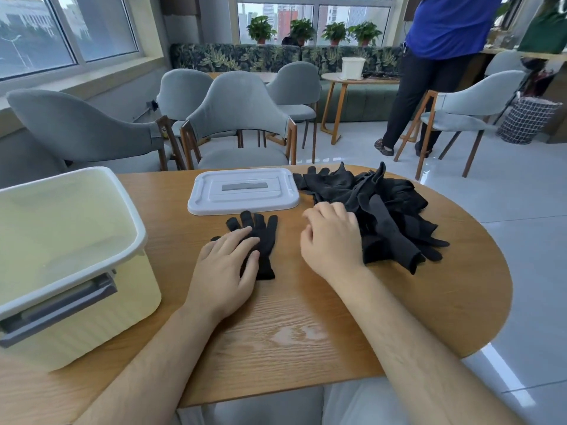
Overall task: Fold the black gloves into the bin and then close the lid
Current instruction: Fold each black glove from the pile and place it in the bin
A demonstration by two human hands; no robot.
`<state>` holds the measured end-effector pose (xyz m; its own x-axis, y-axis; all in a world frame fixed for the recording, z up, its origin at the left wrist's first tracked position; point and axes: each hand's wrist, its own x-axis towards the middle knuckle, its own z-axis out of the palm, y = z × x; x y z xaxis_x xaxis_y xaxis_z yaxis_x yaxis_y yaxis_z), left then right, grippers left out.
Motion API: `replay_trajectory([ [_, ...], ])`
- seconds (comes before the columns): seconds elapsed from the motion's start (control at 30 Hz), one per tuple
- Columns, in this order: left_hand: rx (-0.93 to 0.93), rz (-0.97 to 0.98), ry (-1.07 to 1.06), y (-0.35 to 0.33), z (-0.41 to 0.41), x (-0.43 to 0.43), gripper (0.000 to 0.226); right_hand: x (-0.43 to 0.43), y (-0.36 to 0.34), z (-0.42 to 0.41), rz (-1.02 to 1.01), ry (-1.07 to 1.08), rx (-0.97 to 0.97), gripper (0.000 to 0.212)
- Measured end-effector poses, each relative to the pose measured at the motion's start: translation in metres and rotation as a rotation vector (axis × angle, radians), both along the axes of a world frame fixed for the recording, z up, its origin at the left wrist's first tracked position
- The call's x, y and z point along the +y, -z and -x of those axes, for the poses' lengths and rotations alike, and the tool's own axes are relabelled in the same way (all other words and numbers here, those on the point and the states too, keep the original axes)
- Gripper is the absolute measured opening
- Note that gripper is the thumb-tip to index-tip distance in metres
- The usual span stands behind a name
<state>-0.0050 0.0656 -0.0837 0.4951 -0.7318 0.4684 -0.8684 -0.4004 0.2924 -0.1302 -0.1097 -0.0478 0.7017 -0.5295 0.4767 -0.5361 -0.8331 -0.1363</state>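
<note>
One black glove (264, 234) lies flat on the wooden table (306, 317), fingers pointing away from me. My left hand (225, 268) rests on its near left part with straight fingers. A pile of black gloves (383, 207) sits at the right of the table. My right hand (331, 237) hovers at the pile's left edge, fingers loosely curled, and I cannot see it holding anything. The cream bin (61, 256) stands open at the left, with nothing visible inside. Its white lid (244, 191) lies flat behind the single glove.
Grey chairs (239, 124) stand along the table's far side. A person in a blue top (435, 56) stands at the back right near a round table (359, 79) with a white container. A mesh basket (527, 118) is on the floor at the far right.
</note>
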Motion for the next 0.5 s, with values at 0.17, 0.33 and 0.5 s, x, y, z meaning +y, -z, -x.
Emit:
replay_trajectory([
  [0.17, -0.120, -0.057, 0.161, -0.012, 0.012, -0.035, 0.030, -0.037, 0.006, 0.035, -0.034, 0.212, 0.218, 0.035],
  [0.33, -0.021, -0.019, 0.145, -0.005, 0.009, -0.052, 0.021, -0.048, 0.032, 0.035, -0.033, 0.180, -0.047, 0.019],
  [0.5, 0.025, 0.117, 0.106, -0.003, 0.001, -0.038, 0.018, -0.046, 0.027, 0.033, -0.069, 0.133, -0.325, 0.020],
])
